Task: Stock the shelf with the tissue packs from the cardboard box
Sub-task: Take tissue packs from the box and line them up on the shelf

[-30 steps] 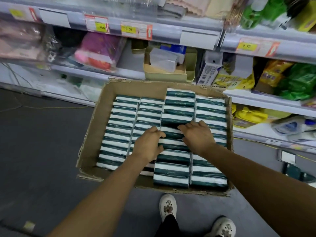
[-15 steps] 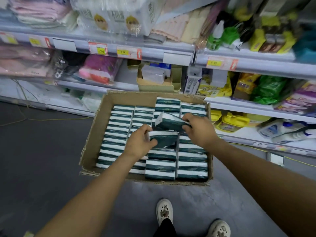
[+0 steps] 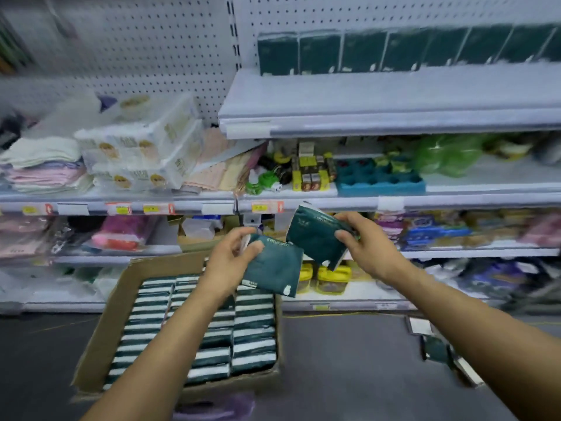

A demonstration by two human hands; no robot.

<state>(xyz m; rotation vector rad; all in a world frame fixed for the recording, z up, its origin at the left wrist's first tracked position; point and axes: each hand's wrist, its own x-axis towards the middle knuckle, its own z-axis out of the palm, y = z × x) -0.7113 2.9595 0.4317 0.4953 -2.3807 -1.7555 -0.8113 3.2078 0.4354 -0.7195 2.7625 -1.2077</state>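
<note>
While pack pinched by left hand, pack by right hand: judged light, soft, slippery; best gripped across edges.

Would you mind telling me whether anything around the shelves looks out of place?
Yes: one dark green pack lies on the floor right of the cardboard box, apart from the rest. A shelf panel on the middle shelf also sits tilted over pink cloths.

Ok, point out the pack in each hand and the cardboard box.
left-hand tissue pack (image 3: 273, 268), head view, middle of its green face
right-hand tissue pack (image 3: 315, 238), head view, middle of its green face
cardboard box (image 3: 109, 323), head view, left wall
</note>
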